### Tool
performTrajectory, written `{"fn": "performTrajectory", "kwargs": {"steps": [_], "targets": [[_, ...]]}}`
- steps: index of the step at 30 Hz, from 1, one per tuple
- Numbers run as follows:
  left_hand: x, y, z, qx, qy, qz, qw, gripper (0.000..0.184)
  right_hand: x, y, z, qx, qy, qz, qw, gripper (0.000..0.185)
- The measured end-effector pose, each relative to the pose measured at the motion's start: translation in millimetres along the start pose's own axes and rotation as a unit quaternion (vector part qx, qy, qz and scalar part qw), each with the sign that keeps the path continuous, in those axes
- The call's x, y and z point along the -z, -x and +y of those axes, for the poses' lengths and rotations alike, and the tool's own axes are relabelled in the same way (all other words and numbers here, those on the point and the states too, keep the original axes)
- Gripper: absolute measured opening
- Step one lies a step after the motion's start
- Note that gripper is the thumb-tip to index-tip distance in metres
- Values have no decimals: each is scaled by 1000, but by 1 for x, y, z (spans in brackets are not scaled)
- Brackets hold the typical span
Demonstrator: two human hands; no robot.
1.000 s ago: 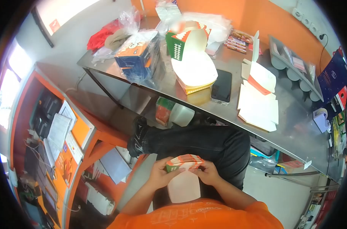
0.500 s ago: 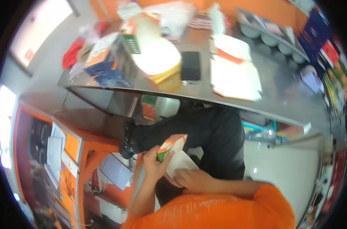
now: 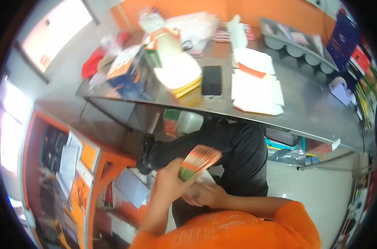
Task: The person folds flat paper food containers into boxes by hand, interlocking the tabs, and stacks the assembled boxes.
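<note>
Over my lap I hold a folding carton (image 3: 200, 161) with an orange-and-green printed face and a white inside. The fingers of my left hand (image 3: 172, 182) are closed around its left side, and the printed face tilts up toward the camera. Close below, my right hand (image 3: 207, 195) is curled against the carton's white lower part. Its fingertips are blurred and partly hidden behind my left hand. My black trouser leg (image 3: 246, 153) lies crossed just beyond the carton.
A metal table (image 3: 312, 99) stands ahead, bearing white flat cartons (image 3: 256, 97), a phone (image 3: 212, 81), a yellow-edged white stack (image 3: 178, 72), a printed box (image 3: 153, 57) and a grey cup tray (image 3: 300, 47). An orange shelf unit (image 3: 109, 155) with papers stands at left.
The carton has turned in my hands, so its printed face now shows more and less white inside is visible. My left hand has shifted slightly right. The camera view has moved a little.
</note>
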State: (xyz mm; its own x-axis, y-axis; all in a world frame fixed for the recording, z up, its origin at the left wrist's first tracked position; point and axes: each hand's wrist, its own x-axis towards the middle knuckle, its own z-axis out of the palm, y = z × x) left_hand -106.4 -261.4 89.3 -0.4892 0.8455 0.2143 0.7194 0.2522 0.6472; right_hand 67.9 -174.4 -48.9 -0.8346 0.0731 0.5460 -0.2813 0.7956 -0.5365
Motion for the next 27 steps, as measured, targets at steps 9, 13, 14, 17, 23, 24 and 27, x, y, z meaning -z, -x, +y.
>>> {"fn": "performTrajectory", "kwargs": {"steps": [9,13,14,17,23,24,27], "targets": [[87,-149,-10,-107,118,223,962,88,123,-88,9,115,157,205,959,40],[72,-248,-63,-110,102,289,946,102,175,-144,27,117,244,242,932,43],[73,-259,-60,-82,127,265,952,102,186,-157,32,121,262,243,926,41],[69,-284,-59,-39,239,192,951,100,211,-190,45,131,318,222,912,41],[50,-324,-80,-118,432,152,881,72,236,-239,59,158,389,155,894,25],[47,-325,-81,-127,450,150,871,64,239,-246,60,153,405,133,892,24],[42,-322,-70,-132,476,167,854,40,243,-266,60,153,425,80,889,18]]}}
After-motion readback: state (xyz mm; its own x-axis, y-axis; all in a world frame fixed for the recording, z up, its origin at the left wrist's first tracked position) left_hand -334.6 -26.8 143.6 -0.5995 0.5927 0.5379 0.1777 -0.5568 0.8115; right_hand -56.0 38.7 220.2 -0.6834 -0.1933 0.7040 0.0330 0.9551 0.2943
